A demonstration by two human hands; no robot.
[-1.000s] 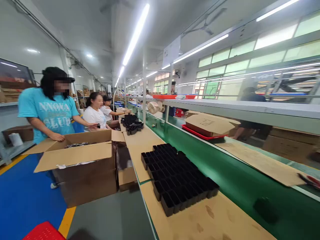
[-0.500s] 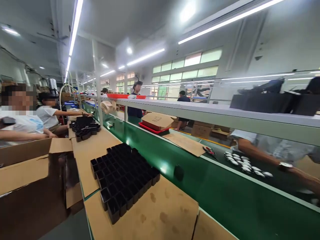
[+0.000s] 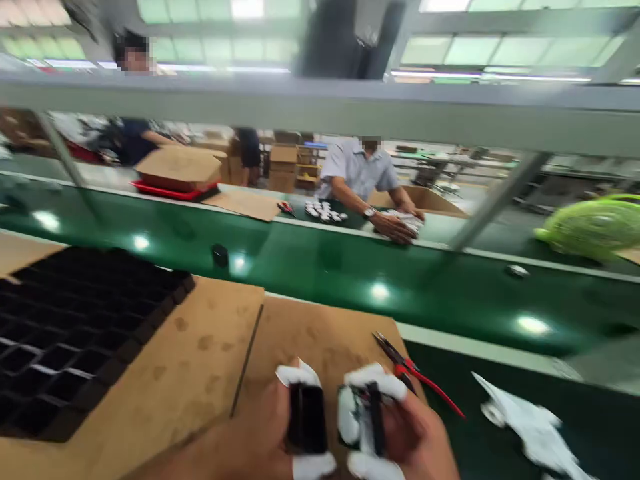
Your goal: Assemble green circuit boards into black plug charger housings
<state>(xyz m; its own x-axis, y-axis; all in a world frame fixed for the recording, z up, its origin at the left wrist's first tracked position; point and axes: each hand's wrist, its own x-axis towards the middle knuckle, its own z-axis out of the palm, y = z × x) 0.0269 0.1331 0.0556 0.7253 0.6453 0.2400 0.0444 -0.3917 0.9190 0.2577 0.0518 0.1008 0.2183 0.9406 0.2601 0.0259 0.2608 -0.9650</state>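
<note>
My left hand [image 3: 273,423], with white covers on its fingertips, grips a small black plastic case [image 3: 307,419] between thumb and fingers. Close beside it, my right hand [image 3: 420,433], also with white fingertip covers, is closed on a small part with a white rounded piece and black sides [image 3: 361,419]. A narrow gap separates the two pieces. Both hands are over the cardboard sheet [image 3: 320,327]. Red-handled long-nose pliers [image 3: 407,367] lie just beyond my right hand. Motion blur hides the finer details of the right-hand part.
Rows of black open cases [image 3: 90,333] stand at left on the cardboard. A green conveyor belt [image 3: 300,260] runs across, carrying a black piece [image 3: 219,255]. White cloth [image 3: 535,427] lies at right. Overhead is a shelf [image 3: 250,110]; opposite, a co-worker [image 3: 357,173] handles white parts.
The view has swung right and down. My two hands with the black case and the white-and-black part now show; neither was in the earlier frame. The rows of cases have shifted left.
</note>
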